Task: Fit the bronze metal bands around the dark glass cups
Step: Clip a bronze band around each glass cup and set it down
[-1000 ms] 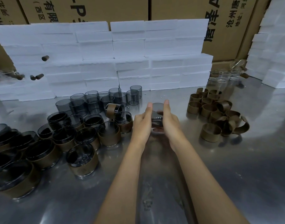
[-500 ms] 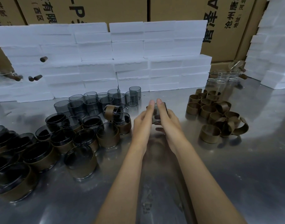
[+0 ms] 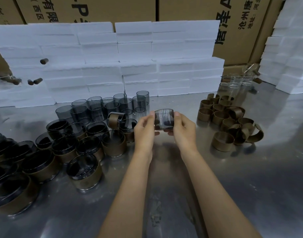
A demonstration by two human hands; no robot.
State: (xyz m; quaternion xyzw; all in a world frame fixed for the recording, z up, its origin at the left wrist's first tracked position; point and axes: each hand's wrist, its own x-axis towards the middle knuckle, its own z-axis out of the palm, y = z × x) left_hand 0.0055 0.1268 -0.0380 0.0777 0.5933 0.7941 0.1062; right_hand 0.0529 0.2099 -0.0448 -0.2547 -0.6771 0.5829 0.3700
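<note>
Two bare forearms reach forward over a brushed-metal surface (image 3: 233, 194), dull grey with smeared reflections. Left hand (image 3: 144, 133) and right hand (image 3: 184, 130) hold one dark glass cup (image 3: 163, 119) between them, raised above the surface, centre of view. Each grip is clenched on the cup: thumbs at the upper rim, fingers curled underneath. Cup is smoky translucent glass, short cylinder, thin vertical light streaks on its wall; its axis looks roughly upright, tilted slightly, though which end is the mouth cannot be told. No band visible on it.

Left of the hands, banded cups (image 3: 83, 170) cluster on the surface, dark glass with matte bronze sleeves around the lower wall, mouths up, packed touching each other. One banded cup lies on its side atop the cluster near the left hand.

Right of the hands, loose bronze bands (image 3: 223, 141) sit in a pile: thin open metal hoops, some standing on edge, some tipped and interlocked.

Farther back, plain dark cups (image 3: 102, 109) stand upright in a tight group. Clear glass cups (image 3: 236, 84) stand at far right. Behind, stacked white foam blocks (image 3: 130, 57), rough-edged, then cardboard boxes (image 3: 190, 9) with black print.
</note>
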